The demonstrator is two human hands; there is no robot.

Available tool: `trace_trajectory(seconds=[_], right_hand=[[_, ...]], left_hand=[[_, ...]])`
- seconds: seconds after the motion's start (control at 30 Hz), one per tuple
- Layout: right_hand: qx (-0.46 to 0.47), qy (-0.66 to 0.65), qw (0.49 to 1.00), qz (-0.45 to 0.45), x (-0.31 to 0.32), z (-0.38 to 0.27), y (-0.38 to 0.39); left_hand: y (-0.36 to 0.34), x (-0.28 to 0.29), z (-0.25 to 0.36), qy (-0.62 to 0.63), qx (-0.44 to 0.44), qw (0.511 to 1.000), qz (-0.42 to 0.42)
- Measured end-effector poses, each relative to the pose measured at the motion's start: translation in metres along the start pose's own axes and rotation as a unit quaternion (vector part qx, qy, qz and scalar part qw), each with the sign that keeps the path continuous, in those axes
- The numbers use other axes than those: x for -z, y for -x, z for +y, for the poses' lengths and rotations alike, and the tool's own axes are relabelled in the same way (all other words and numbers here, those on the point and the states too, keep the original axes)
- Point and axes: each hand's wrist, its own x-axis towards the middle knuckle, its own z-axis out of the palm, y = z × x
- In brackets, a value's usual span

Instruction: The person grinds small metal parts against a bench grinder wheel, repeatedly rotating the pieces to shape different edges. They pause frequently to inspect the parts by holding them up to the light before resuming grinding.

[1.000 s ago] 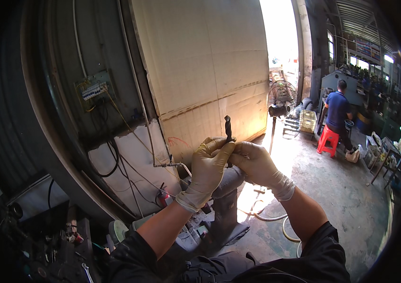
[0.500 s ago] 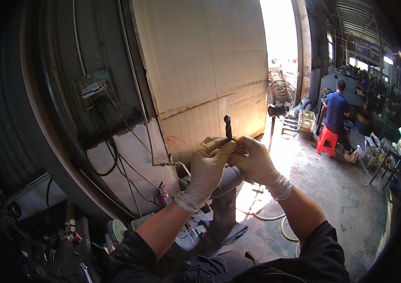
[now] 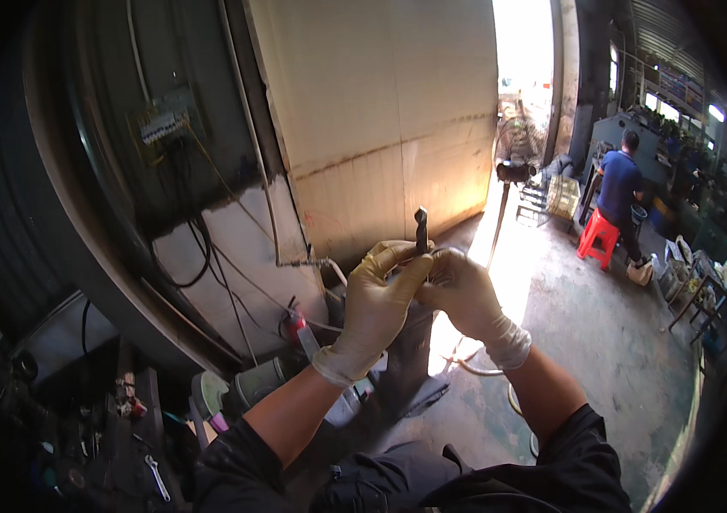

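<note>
A dark drill bit (image 3: 421, 229) stands nearly upright in front of me, its fluted tip pointing up. My gloved left hand (image 3: 381, 299) pinches it low down between thumb and fingers. Right beside it, my gloved right hand (image 3: 464, 295) has its fingers curled in and meets the left hand at the bit's lower end. Both hands seem to hold the bit, though its bottom is hidden behind the gloves. Below and behind the hands is a dark pedestal (image 3: 406, 342), partly covered by them.
A red fire extinguisher (image 3: 295, 327) stands by the wall at left, near cables. A workbench with a wrench (image 3: 156, 477) lies lower left. Ahead is a standing fan (image 3: 516, 171). To the right, a person (image 3: 620, 184) sits on a red stool (image 3: 599, 235). A hose (image 3: 479, 369) crosses the floor.
My view has tilted and shifted slightly, so the fan, stool and person sit farther right in the picture. Both hands keep their grip, with the drill bit still upright.
</note>
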Motion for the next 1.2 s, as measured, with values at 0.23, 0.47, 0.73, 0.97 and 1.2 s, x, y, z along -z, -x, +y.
trace_trajectory(seconds=[0.23,0.47,0.73,0.97,1.2], right_hand=[[-0.18,-0.125,0.967,-0.13,-0.08,0.185,0.149],[-0.452,-0.36,0.78,-0.241,-0.144,0.242,0.23],[-0.527,-0.324,0.746,-0.248,-0.185,0.318,0.265],[-0.573,-0.294,0.723,-0.251,-0.206,0.371,0.289],[-0.54,-0.314,0.732,-0.27,-0.226,0.389,0.255]], left_hand=[[0.12,0.068,-0.121,0.022,0.189,0.982,0.009],[0.235,0.123,-0.191,0.131,0.511,0.832,0.169],[0.282,0.166,-0.276,0.146,0.549,0.798,0.201],[0.289,0.196,-0.319,0.158,0.552,0.799,0.18],[0.292,0.229,-0.347,0.205,0.588,0.766,0.161]])
